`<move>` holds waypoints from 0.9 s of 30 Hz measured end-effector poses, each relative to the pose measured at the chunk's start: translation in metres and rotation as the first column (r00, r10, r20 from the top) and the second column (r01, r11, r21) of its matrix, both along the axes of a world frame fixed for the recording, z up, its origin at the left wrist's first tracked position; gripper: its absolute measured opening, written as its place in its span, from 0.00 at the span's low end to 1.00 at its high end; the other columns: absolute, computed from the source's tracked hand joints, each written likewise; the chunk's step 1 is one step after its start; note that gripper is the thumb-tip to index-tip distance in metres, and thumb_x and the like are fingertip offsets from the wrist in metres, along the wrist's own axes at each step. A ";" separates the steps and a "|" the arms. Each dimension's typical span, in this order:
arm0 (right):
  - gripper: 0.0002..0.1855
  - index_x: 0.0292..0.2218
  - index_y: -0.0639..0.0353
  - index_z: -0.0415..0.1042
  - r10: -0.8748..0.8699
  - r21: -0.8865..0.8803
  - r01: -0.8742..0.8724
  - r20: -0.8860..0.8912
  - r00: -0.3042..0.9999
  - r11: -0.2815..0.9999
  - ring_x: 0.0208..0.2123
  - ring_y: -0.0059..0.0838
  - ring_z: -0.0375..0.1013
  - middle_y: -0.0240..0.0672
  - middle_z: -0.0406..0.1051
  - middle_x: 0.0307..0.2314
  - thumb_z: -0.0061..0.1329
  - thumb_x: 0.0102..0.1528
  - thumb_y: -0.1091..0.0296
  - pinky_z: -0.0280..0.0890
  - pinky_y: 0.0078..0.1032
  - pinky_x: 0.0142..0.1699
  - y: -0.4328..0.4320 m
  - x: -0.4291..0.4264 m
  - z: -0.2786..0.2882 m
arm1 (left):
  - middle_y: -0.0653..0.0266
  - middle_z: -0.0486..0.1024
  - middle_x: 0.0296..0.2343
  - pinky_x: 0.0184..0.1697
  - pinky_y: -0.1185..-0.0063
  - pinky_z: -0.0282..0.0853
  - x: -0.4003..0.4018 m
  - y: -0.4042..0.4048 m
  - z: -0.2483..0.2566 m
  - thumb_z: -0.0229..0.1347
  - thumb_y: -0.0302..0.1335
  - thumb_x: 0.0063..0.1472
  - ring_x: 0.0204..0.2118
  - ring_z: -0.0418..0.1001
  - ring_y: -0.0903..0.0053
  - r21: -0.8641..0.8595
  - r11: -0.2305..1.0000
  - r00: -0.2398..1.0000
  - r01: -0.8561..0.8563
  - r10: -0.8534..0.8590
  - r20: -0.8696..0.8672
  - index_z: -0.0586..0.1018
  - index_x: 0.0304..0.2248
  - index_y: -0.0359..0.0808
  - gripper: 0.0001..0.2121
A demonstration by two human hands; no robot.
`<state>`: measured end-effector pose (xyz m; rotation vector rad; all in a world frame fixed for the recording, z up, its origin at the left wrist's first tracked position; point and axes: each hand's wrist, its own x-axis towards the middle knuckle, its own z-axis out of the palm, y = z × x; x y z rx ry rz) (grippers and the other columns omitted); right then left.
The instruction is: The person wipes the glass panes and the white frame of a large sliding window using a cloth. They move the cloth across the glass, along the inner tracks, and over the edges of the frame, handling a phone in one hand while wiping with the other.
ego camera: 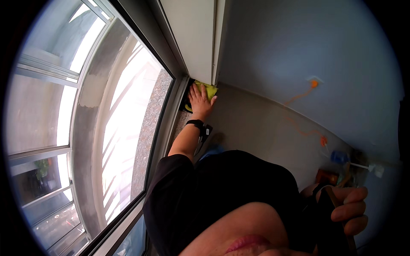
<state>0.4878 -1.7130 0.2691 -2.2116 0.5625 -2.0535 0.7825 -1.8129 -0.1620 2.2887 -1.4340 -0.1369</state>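
My left hand presses flat, fingers spread, on a yellow-green cloth with black edging. The cloth lies in the corner of the speckled stone windowsill, against the white window reveal and beside the metal window frame. A black wristband with a small device is around my left wrist. Close to the camera at lower right, my right hand has its fingers curled around a dark, brown-edged thing; shadow hides what it is.
The window glass fills the left side. An orange cord runs from a wall socket down to the floor, ending near an orange plug or connector. A blue object and a reddish-brown box stand along the wall at right.
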 end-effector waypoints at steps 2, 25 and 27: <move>0.13 0.33 0.32 0.66 0.022 -0.001 -0.022 -0.005 1.000 1.000 0.28 0.08 0.62 0.14 0.62 0.32 0.48 0.54 0.72 0.51 0.20 0.44 0.003 -0.001 0.000 | 0.39 0.46 0.57 0.60 0.56 0.41 0.001 0.007 -0.005 0.46 0.48 0.59 0.60 0.43 0.48 -0.063 0.997 0.996 0.046 -0.041 0.079 0.59 0.57 0.39 0.31; 0.07 0.36 0.29 0.71 0.667 -0.032 -0.666 0.065 0.743 0.745 0.29 0.10 0.67 0.16 0.66 0.37 0.50 0.54 0.60 0.51 0.23 0.43 0.140 -0.114 0.016 | 0.41 0.46 0.58 0.60 0.58 0.41 -0.081 0.425 0.022 0.49 0.43 0.58 0.60 0.45 0.47 0.127 0.966 0.974 -0.224 0.218 0.057 0.60 0.58 0.50 0.28; 0.08 0.37 0.31 0.71 0.705 -0.057 -0.703 0.090 0.703 0.709 0.28 0.11 0.68 0.17 0.66 0.37 0.49 0.55 0.61 0.51 0.23 0.43 0.152 -0.105 0.023 | 0.42 0.45 0.59 0.61 0.59 0.41 -0.093 0.466 0.027 0.49 0.43 0.58 0.61 0.43 0.48 0.167 0.958 0.972 -0.235 0.236 0.010 0.60 0.58 0.50 0.29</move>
